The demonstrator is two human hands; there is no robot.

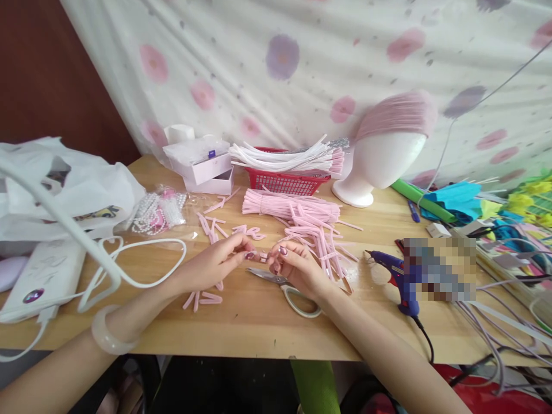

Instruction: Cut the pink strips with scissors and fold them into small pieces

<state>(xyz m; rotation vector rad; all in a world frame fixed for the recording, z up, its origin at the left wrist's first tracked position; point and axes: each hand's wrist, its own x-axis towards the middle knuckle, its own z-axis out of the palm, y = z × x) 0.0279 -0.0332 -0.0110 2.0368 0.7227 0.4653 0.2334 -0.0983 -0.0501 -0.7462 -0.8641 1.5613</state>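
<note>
My left hand (226,259) and my right hand (297,265) meet above the middle of the wooden table (164,328). Between their fingertips is a small pink piece (262,256), pinched from both sides. Scissors (297,296) with pale handles lie beneath my right hand, partly covered by it. Bent pink pipe cleaners (211,227) lie behind my left hand, and more short ones (202,300) are in front of it. Behind my right hand sits a loose pile of folded pink pipe cleaners (321,247).
A pink bundle (288,206) lies before a red basket (284,181) of white stems. A foam head (379,158) stands behind, right. A blue glue gun (394,270) and cables are at right; a white cable (172,279) and bagged beads (159,213) at left.
</note>
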